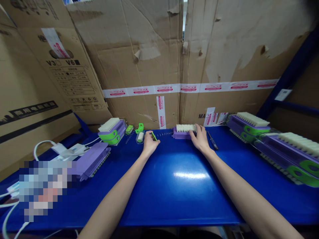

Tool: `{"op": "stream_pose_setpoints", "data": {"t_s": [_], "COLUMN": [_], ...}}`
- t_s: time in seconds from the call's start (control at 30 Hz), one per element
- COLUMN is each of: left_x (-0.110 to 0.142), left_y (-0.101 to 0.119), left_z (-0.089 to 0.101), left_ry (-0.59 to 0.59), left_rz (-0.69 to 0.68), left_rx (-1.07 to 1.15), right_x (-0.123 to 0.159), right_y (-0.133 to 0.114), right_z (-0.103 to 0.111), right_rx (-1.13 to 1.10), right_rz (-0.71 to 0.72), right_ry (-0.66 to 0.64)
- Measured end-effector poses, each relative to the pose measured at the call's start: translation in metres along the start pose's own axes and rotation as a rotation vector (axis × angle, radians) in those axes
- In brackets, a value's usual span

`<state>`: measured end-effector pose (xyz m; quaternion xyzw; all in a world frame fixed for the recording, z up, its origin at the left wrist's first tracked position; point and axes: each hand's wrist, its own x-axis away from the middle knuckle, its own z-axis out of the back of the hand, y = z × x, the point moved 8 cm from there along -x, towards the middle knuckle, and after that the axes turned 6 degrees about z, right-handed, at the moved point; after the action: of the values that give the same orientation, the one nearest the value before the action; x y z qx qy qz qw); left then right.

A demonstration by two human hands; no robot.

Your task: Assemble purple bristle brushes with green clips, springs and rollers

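Observation:
My left hand (150, 142) is closed around a small flat green piece (154, 136), mostly hidden by the fingers. Beside it lie a small clear-sided block with a white top (140, 137), a bright green clip-shaped part (140, 127) and a small green block (129, 129). A purple brush (183, 135) rests on the blue table with its cream bristles up. My right hand (200, 137) grips its right end, thumb in front and fingers over the bristles. A thin coil spring (165, 134) stretches between the two hands. Right of my right hand lies a screwdriver (213, 142).
Purple and green brush assemblies stand at the left (113, 131) and right (246, 127), another at the right edge (291, 156). A purple brush plate (92, 159) lies near white plugs and cables (63, 151). Cardboard (139, 63) walls the back of the blue table (174, 199).

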<state>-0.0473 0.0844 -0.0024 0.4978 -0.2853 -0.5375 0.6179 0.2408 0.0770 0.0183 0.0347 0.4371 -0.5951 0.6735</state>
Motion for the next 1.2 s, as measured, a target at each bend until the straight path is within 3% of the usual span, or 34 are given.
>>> {"op": "stream_pose_setpoints", "data": {"t_s": [0.17,0.47,0.83,1.07,1.2], "left_x": [0.004,0.003,0.011,0.012,0.008], "left_y": [0.005,0.003,0.011,0.013,0.009], "left_z": [-0.004,-0.010,-0.011,-0.012,-0.012], "left_ry": [-0.066,-0.207,-0.238,-0.299,-0.382], "left_rz": [0.001,-0.069,-0.126,-0.137,-0.132], "left_rx": [0.003,-0.076,-0.186,-0.206,-0.165], "right_x": [0.000,-0.001,0.008,0.007,0.007], "right_y": [0.011,-0.002,-0.030,-0.032,-0.029], "right_z": [-0.012,-0.014,-0.018,-0.020,-0.029], "right_rx": [-0.110,-0.188,-0.247,-0.280,-0.375], "right_rz": [-0.017,0.047,0.155,0.191,0.147], "right_ry": [-0.064,-0.145,-0.260,-0.240,-0.317]}}
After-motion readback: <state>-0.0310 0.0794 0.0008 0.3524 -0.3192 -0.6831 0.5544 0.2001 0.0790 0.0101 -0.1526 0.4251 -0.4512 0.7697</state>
